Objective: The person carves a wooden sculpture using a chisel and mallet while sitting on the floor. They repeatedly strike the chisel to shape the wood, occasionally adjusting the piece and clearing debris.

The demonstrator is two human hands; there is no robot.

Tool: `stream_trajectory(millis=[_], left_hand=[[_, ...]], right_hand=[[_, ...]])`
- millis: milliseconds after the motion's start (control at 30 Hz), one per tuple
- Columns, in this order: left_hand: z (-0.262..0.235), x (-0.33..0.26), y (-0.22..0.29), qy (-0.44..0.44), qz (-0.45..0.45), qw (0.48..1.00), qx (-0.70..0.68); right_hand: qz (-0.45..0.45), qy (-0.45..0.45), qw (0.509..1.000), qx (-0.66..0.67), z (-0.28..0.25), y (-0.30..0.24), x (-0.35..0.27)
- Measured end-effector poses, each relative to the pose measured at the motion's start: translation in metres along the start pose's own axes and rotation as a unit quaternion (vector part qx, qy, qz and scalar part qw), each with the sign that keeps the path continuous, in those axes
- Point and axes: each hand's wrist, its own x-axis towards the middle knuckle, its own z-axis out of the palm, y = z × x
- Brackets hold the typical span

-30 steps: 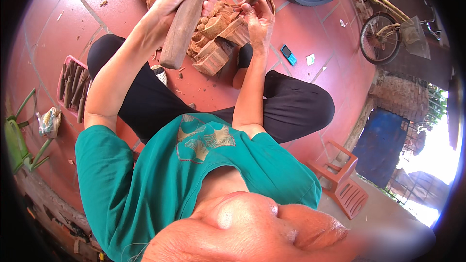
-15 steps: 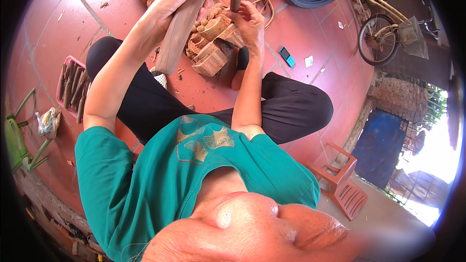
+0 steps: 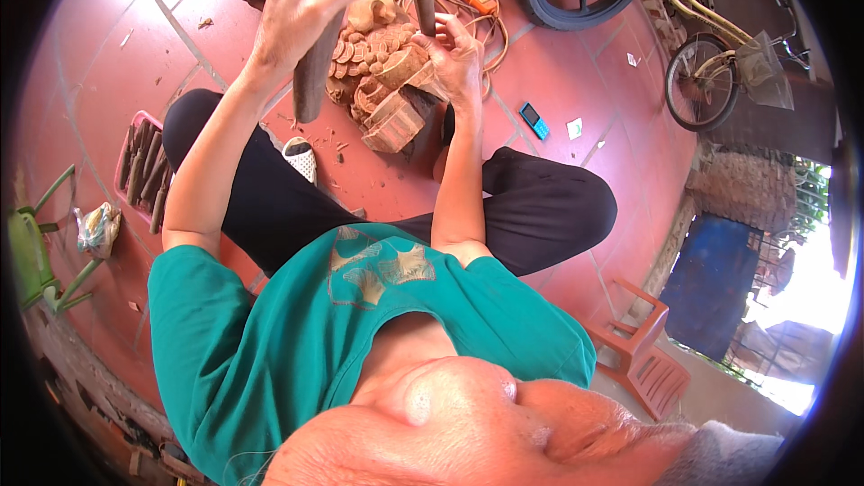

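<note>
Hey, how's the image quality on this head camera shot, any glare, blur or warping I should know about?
Head view: strong fisheye warping, floor tile lines bend toward the black rim; daylight blows out at the right edge; the chin at the bottom is soft and out of focus; the left hand on the wooden mallet, the right hand and the wood carving are reasonably sharp, evenly lit, without hard shadows.
</note>
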Motion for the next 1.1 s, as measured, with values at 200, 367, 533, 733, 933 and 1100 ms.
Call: stream_trajectory(millis=[200, 367, 533, 733, 933, 1100], left_hand=[[-0.002, -0.018, -0.022, -0.186, -0.013, 0.97, 0.155], [-0.001, -0.017, -0.02, -0.186, -0.104, 0.977, 0.03], [0.0, -0.01, -0.012, -0.159, -0.197, 0.962, -0.105], [0.002, -0.004, -0.023, -0.12, -0.338, 0.897, -0.26], [0.0, 0.001, -0.045, -0.148, -0.408, 0.84, -0.325], [0.013, -0.001, -0.025, -0.163, -0.421, 0.836, -0.311]], right_hand=[[-0.027, 0.002, 0.998, -0.053, 0.003, -0.004, 0.0], [-0.017, 0.003, 0.998, -0.059, 0.005, -0.001, -0.001], [0.008, 0.018, 1.0, -0.01, 0.003, 0.0, -0.004], [-0.005, 0.053, 0.998, -0.023, 0.001, -0.001, -0.005], [0.023, 0.053, 0.997, 0.048, -0.003, -0.003, -0.004], [-0.002, 0.085, 0.995, 0.055, 0.001, 0.014, -0.001]])
